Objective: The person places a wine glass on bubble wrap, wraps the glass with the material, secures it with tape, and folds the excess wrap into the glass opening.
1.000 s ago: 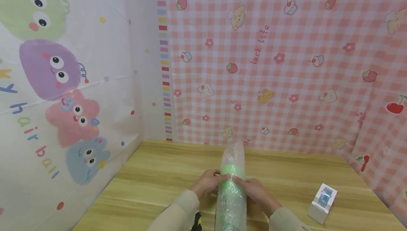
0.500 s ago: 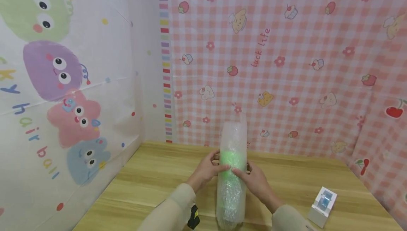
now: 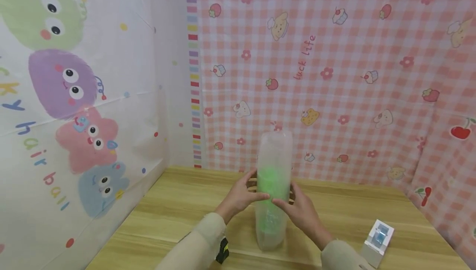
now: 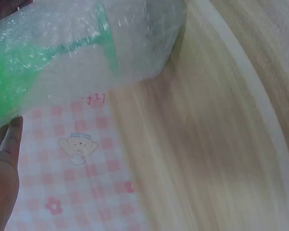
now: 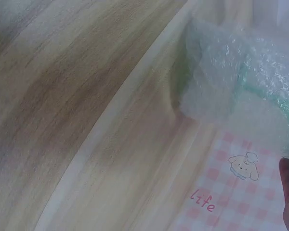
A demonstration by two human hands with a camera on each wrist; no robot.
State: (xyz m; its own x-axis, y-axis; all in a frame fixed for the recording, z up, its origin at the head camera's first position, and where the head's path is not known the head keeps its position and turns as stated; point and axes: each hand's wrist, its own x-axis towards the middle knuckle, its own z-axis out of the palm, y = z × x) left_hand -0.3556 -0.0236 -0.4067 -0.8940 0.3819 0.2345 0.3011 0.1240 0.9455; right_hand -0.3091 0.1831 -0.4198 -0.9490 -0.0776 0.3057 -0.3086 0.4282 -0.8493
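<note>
A long bundle of clear bubble wrap (image 3: 273, 150), with something green showing through it, stands nearly upright at the middle of the table. My left hand (image 3: 241, 195) grips it from the left and my right hand (image 3: 299, 208) from the right. Both thumbs lie across its near face, tips close together, while the other fingers go round behind. In the left wrist view the bubble wrap (image 4: 135, 38) fills the top, with fingers (image 4: 12, 137) against its lower side. The right wrist view has the wrapped bundle (image 5: 214, 82) at upper right. What the green thing is cannot be made out.
A small white box (image 3: 377, 243) with a blue picture sits at the right of the wooden table (image 3: 178, 204). A black and yellow object (image 3: 222, 251) lies beside my left sleeve. Behind hangs a pink checked cloth (image 3: 334, 96); a white printed cloth (image 3: 130, 55) covers the left.
Both hands have raised the bubble-wrapped bundle from leaning low toward me to nearly upright. Its lower end now shows above the table's near part, and the black and yellow object is more visible.
</note>
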